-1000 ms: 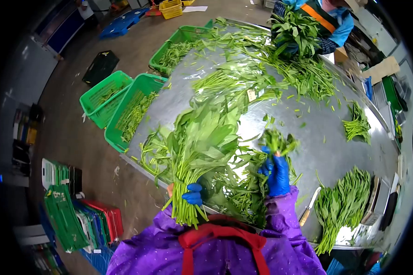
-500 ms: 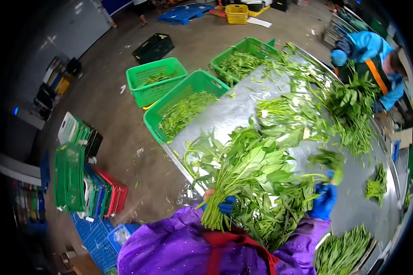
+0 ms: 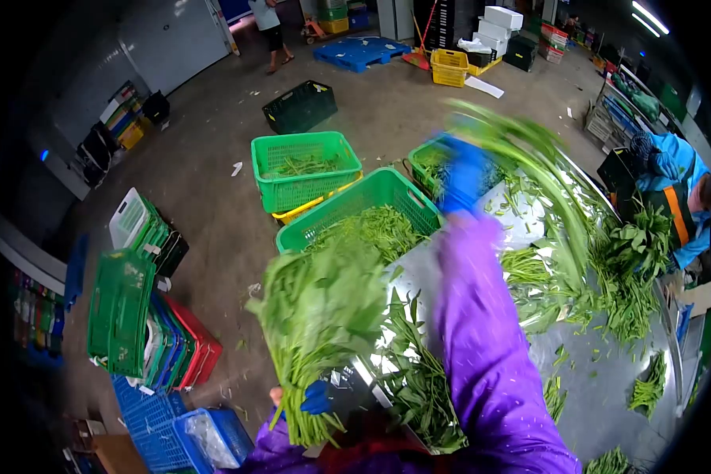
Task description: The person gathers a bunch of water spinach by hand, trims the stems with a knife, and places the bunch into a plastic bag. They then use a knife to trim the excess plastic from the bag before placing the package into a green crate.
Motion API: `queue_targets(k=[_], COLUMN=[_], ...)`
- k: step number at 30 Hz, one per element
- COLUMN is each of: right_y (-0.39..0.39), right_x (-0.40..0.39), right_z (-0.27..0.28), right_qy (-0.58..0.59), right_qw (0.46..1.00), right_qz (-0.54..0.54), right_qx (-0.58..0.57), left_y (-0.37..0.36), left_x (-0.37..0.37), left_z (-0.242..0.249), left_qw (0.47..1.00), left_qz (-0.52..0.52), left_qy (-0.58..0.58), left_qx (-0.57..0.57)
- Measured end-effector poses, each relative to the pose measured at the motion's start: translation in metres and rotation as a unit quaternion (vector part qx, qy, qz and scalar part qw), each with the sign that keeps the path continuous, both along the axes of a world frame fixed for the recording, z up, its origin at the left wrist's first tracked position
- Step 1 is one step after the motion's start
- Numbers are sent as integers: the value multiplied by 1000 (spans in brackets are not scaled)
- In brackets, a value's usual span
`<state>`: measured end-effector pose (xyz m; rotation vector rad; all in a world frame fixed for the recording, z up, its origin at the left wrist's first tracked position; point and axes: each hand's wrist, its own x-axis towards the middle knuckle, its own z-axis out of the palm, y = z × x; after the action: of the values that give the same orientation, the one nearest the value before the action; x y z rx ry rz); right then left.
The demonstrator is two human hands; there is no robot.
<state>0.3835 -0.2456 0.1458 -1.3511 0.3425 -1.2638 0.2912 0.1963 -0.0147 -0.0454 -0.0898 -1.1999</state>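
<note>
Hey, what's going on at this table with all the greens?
A person in a purple jacket and blue gloves sorts leafy greens at a metal table. The left hand grips a thick bunch of greens by the stems. The right hand is raised over the table with a blurred sprig above the nearest green crate, which holds cut stems. A co-worker in blue handles greens at the far side.

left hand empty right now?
No: the left hand in its blue glove is closed around the stems of a big bunch of leafy greens, held upright near the table's edge.
</note>
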Motion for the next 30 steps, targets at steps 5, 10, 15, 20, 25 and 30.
queue_targets(k=[5,10,15,20,25,30], right_y=[77,120,136,167,161,151], right_x=[121,-23,-164,-229,-309,-390], right_z=[-65,-111,-94,-70,-96,-128], right_qy=[179,262,283,341,343,333], right_qw=[966,861,829,905,929,915], right_qz=[188,396,399,255,138,222], right_qx=[19,182,270,15,-5,54], left_y=[17,-11,-100,-174,-206,-183], left_x=[27,55,56,23,-75,-147], left_z=[18,1,-15,-102,-59,-91], left_qw=[985,968,923,887,765,597], left_qz=[69,98,68,31,56,92], left_qy=[-113,-115,-223,-321,-615,-788], left_qx=[107,202,307,330,184,122])
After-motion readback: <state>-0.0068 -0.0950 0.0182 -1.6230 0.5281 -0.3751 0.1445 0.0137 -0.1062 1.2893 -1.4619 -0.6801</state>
